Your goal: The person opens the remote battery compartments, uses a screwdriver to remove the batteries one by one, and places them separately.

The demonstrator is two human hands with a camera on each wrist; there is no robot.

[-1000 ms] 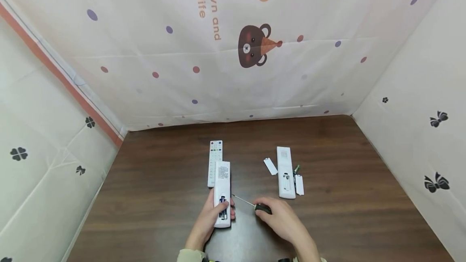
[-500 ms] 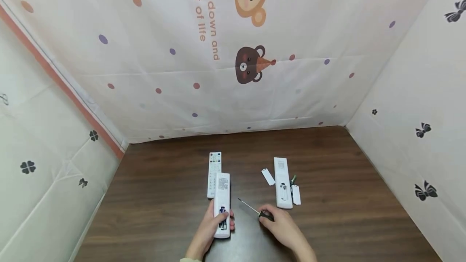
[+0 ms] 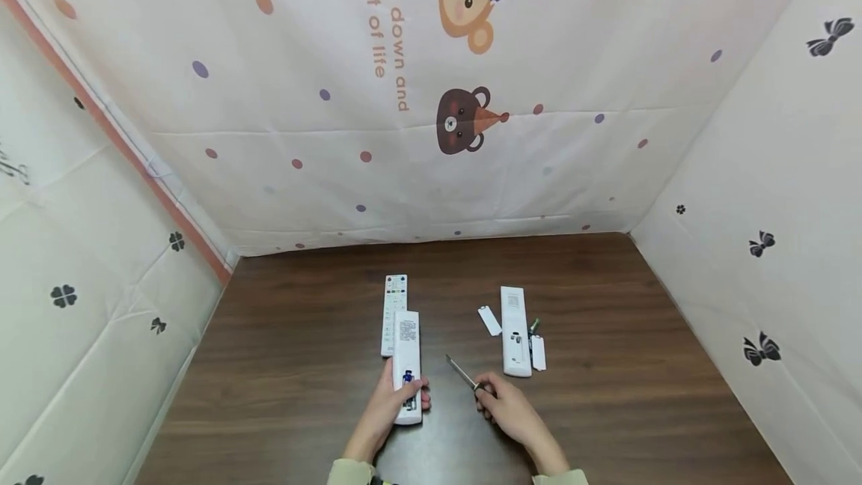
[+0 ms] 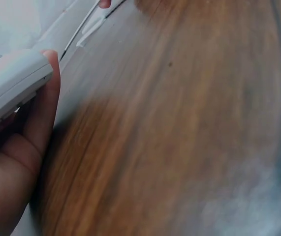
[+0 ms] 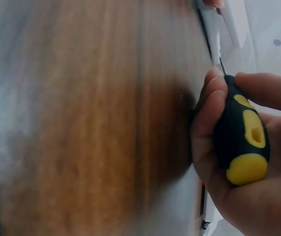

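Note:
My left hand (image 3: 387, 403) grips a white remote control (image 3: 406, 343), its back facing up and its battery compartment uncovered. Batteries show in the compartment, and the thumb lies across it. In the left wrist view the remote (image 4: 12, 83) appears side-on, fingers wrapped beneath it. My right hand (image 3: 508, 406) holds a screwdriver (image 3: 461, 371) by the handle, its thin shaft pointing up and left toward the remote, tip apart from it. A black and yellow handle (image 5: 243, 132) sits between thumb and curled fingers in the right wrist view.
Behind the held remote lies another remote (image 3: 396, 294), buttons up. To the right a third remote (image 3: 515, 320) rests back up, a battery compartment cover (image 3: 489, 320) on its left and another cover (image 3: 538, 354) on its right. A green battery (image 3: 535, 325) lies beside it.
The screwdriver tip has moved away from the held remote, and its shaft has turned to point more steeply upward. The left hand keeps its hold. The head view has shifted.

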